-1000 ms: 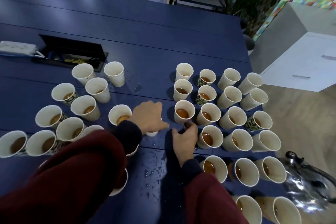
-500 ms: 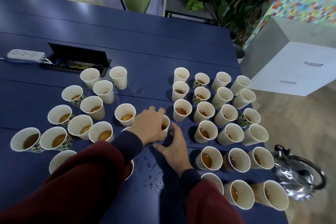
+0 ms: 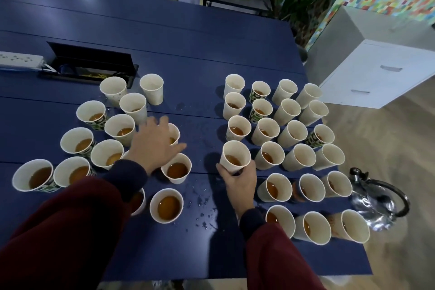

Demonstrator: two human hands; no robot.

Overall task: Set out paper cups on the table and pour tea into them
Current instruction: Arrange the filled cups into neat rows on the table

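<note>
The right hand (image 3: 240, 182) curls around the lower part of one paper cup (image 3: 235, 156) with tea (image 3: 233, 160) inside, near the middle of the blue desk (image 3: 211, 37). At 9 o'clock from it, the left hand (image 3: 153, 146) is spread wide, its fingers straight, over another cup (image 3: 175, 130) (I cannot tell if it touches). A shiny kettle (image 3: 376, 205) stands at 3 o'clock, near the desk's edge.

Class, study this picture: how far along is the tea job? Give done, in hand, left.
Done: cups stand across the table, most holding tea. In hand: the right hand grips a filled cup; the left hand spreads open over another. Left: two far cups show no tea; kettle idle.
</note>
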